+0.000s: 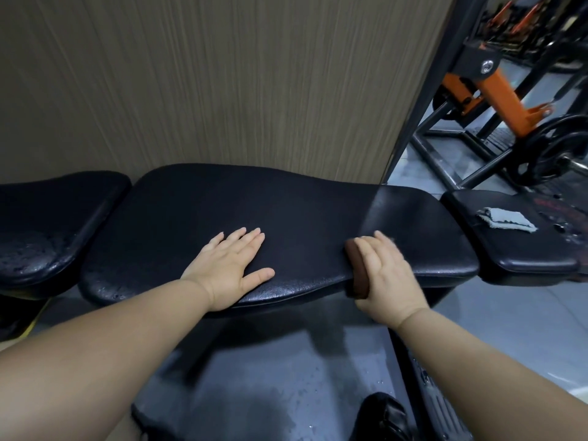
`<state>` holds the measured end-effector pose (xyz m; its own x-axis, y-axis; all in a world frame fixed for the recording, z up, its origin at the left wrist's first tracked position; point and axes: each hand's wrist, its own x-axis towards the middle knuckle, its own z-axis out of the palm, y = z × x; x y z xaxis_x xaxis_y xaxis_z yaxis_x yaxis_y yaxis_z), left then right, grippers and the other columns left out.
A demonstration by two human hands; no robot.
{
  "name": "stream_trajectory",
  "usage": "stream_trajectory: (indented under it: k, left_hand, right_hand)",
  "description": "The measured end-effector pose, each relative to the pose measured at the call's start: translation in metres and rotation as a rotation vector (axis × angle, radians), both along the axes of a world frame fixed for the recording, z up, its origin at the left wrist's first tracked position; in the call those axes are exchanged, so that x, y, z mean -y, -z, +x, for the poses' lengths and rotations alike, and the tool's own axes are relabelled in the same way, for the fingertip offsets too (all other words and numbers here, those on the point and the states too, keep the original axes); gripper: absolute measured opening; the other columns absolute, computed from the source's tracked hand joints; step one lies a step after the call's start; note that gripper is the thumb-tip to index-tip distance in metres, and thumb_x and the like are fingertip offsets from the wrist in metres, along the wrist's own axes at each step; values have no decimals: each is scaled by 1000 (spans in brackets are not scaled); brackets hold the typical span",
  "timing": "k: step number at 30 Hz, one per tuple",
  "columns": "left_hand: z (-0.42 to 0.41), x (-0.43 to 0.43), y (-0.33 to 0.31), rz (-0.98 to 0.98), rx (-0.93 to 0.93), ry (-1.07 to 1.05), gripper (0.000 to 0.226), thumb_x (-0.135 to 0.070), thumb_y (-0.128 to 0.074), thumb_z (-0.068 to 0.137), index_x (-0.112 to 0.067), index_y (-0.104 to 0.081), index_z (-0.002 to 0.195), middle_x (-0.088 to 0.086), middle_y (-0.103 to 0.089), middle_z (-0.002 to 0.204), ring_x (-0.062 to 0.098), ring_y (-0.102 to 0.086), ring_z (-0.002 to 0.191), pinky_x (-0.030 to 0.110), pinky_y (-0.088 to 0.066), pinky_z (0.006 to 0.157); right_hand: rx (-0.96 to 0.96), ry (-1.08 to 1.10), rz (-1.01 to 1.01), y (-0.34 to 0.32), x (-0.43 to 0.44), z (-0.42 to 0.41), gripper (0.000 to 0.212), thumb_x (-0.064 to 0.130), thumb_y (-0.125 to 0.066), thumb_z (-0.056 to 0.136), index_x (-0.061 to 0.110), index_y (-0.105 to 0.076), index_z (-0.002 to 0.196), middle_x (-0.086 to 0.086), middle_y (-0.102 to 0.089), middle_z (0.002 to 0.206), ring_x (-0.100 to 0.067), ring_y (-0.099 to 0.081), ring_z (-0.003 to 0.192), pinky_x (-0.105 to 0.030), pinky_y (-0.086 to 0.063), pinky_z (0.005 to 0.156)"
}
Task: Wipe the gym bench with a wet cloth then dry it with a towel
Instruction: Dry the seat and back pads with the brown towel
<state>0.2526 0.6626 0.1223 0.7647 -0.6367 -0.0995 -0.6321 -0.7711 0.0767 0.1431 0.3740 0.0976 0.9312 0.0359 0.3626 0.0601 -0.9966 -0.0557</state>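
Three black pads of the gym bench (286, 211) run in a row: a left pad (47, 224), the long middle one and a right pad (521, 253). Two cloths are in view. The brown cloth (356, 268) sits at the near edge of the middle pad under the right hand (388, 275), whose fingers (381, 246) curve over it, clamped on the fold, with the thumb low at the pad's rim. The grey cloth (506, 219) lies folded and untouched on the right pad, well apart from both hands. The left hand (229, 268) rests flat on the middle pad, fingers straight and slightly apart, holding nothing

Water beads show on the left pad and near the grey cloth, so my guess is that the wetting has been done there and the brown cloth is the towel, drying the middle pad; I cannot tell for sure which cloth is the wet one. The next move likely calls for firm, flat pressure along the pad toward the beaded left end, the free hand steadying the gym bench

Beyond: one orange frame (499, 90), one weight plate (553, 151), one black shoe (385, 415)
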Motion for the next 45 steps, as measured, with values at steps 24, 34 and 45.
stream_trajectory:
  k: [24,34,45]
  left_hand:
    - [1,117,-15,-3,-101,105,69,-60,-13,98,-25,0,156,-14,7,162,7,13,148,37,9,121]
    - [6,128,-4,-17,-50,94,67,-59,-15,99,-28,0,156,-15,6,162,8,10,148,39,5,121]
    - [4,123,-7,-44,-108,108,66,-57,-9,97,-27,-4,156,-14,3,162,7,9,148,36,6,121]
  right_hand:
    - [-76,72,-115,-6,93,-27,110,40,-87,39,11,-44,137,-6,-50,131,-30,-41,131,-50,-31,111]
    - [22,75,-22,1,60,-15,100,31,-79,45,5,-47,136,-11,-50,129,-36,-39,130,-52,-31,111]
    - [15,-164,-106,4,32,2,104,40,-84,49,8,-41,137,-7,-50,130,-30,-40,132,-47,-34,111]
